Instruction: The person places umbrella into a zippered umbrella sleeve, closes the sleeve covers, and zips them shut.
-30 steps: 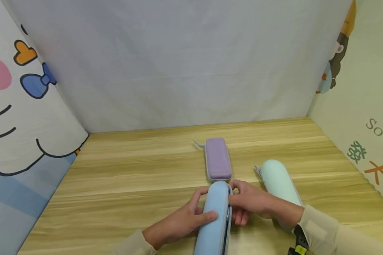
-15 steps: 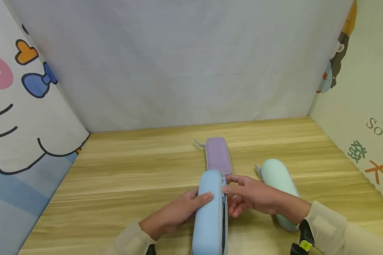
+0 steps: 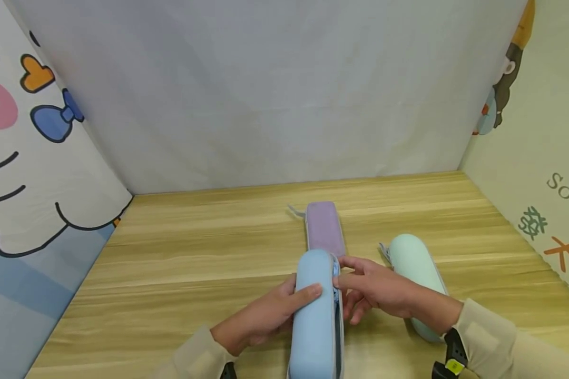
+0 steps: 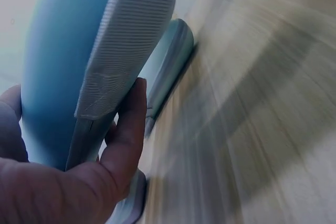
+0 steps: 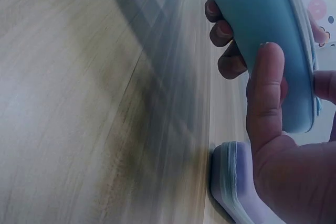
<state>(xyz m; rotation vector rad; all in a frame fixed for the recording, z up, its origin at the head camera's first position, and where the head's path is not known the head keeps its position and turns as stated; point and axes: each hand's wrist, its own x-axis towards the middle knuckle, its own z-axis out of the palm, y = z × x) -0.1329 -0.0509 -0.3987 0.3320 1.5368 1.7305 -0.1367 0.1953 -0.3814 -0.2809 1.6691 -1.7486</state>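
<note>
A light blue hard pencil case [image 3: 314, 310] with rounded ends is held off the table, long side pointing away from me. My left hand [image 3: 270, 310] grips it from the left, thumb on top and fingers beneath, as the left wrist view shows. Along its right side the zip seam gapes, dark inside, with a bit of blue showing near the far end. There my right hand [image 3: 379, 287] pinches the edge between thumb and index finger; whether it has the zip pull cannot be seen. In the right wrist view, one finger [image 5: 268, 87] of that hand lies against the case's underside.
A purple zip case [image 3: 324, 226] with a grey strap lies just beyond the blue one. To the right, partly behind my right forearm, lies a mint green rounded case [image 3: 414, 260]. The wood-grain table [image 3: 180, 263] meets a pale back wall and printed side panels.
Both hands have lifted the blue pencil case slightly and shifted it away from me, so its far end now covers the purple case's near end. The holds look the same.
</note>
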